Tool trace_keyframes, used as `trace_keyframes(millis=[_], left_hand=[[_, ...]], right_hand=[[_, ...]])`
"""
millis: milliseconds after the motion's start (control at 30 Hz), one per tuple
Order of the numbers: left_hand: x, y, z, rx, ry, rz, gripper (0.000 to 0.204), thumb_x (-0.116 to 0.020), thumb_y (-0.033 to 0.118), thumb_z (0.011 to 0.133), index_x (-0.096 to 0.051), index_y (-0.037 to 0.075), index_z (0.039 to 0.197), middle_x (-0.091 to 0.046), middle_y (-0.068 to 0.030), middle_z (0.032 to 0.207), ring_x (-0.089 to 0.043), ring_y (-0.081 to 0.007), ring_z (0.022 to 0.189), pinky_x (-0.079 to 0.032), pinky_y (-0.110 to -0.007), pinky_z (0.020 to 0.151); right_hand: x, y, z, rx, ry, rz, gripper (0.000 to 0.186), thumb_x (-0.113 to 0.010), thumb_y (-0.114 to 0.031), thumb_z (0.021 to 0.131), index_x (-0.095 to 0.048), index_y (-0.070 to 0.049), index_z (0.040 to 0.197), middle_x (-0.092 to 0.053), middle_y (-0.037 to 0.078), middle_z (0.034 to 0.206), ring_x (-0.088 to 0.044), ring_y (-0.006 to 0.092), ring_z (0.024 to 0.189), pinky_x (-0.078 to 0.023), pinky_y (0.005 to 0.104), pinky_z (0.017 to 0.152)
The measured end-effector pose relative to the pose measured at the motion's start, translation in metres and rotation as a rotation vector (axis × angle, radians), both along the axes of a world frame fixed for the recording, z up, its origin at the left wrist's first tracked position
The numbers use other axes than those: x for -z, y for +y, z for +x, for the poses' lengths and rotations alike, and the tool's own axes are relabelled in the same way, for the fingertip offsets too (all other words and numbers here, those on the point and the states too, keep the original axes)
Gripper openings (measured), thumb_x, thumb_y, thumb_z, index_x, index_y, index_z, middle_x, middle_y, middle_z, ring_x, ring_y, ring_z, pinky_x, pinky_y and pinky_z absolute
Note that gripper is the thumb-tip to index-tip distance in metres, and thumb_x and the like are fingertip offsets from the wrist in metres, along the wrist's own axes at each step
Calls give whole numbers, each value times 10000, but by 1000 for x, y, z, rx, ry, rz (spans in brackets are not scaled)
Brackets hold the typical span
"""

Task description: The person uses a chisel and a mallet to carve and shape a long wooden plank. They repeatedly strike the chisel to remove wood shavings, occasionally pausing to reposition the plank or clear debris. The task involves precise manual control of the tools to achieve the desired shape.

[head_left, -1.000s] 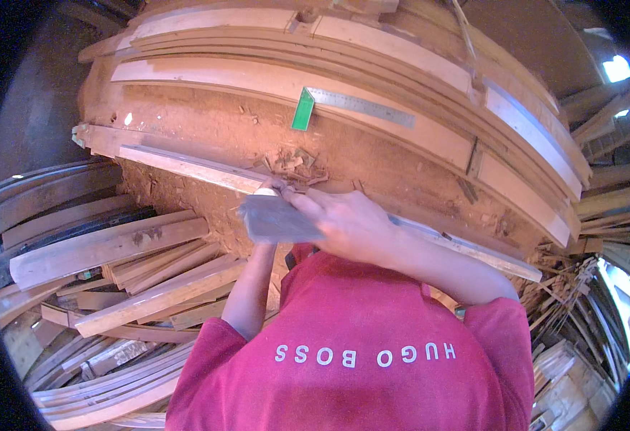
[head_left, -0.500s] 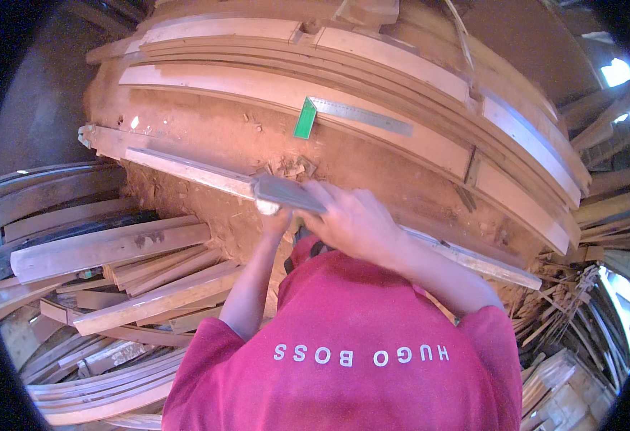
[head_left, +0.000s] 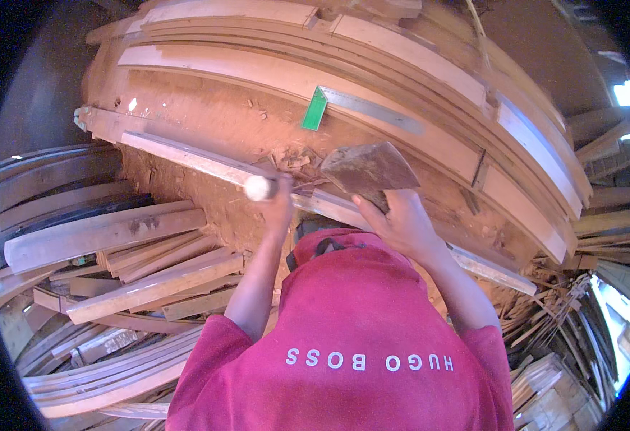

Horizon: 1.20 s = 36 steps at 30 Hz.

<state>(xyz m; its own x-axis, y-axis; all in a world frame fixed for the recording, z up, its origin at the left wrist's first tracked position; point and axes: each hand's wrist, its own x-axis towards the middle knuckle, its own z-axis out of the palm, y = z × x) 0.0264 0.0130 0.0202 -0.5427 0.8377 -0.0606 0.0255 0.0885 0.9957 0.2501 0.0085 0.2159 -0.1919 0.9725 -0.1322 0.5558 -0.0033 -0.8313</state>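
Long, flat, pale wooden boards lie far back on a dusty brown bench. A silver metal square with a green handle lies over one board's edge. Brown wood chips sit behind a long, thin, pale wooden strip.

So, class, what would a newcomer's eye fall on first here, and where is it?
Probably the bright red cloth shirt, which fills the lower middle. Next might come the green-handled, silver-bladed metal square, lying in the upper middle beyond the hands. Near the centre, the broad, flat, grey-brown flared tool in the right hand and the round white-ended object in the left hand also stand out.
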Motion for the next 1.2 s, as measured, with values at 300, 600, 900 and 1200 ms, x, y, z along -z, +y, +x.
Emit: trace_keyframes(millis=[300, 600, 900, 1200], left_hand=[[6, -25, -1, 521, 272, 147, 162, -696, 21, 693, -540, 49, 725, -520, -46, 627, -510, -154, 553, -437, -297, 533], [-71, -31, 2, 426, 120, 385, 131, -578, -18, 817, -467, 25, 761, -516, -87, 617, -491, -179, 511, -423, -303, 487], [-62, -22, -1, 458, -31, 486, 143, -578, -31, 795, -463, 42, 750, -486, -77, 586, -483, -200, 479, -391, -316, 439], [-28, -19, 6, 588, 78, 356, 154, -597, -55, 738, -474, 36, 729, -458, -73, 560, -448, -209, 438, -359, -315, 409]], right_hand=[[-35, 3, -17, -195, 12, 20, 368, -675, -186, 834, -589, -16, 1149, -652, 170, 975, -640, 375, 880, -528, 414, 743], [-29, -15, -26, -619, -59, 107, 361, -595, -228, 823, -531, -23, 1113, -559, 70, 780, -652, 220, 691, -536, 344, 496], [-10, -10, -26, -673, -63, 3, 400, -595, -250, 818, -550, -7, 1133, -567, 68, 798, -653, 212, 708, -543, 326, 528], [-22, 7, -34, -674, -77, -16, 379, -577, -150, 777, -580, 11, 1120, -638, 93, 876, -670, 212, 760, -558, 319, 606]])
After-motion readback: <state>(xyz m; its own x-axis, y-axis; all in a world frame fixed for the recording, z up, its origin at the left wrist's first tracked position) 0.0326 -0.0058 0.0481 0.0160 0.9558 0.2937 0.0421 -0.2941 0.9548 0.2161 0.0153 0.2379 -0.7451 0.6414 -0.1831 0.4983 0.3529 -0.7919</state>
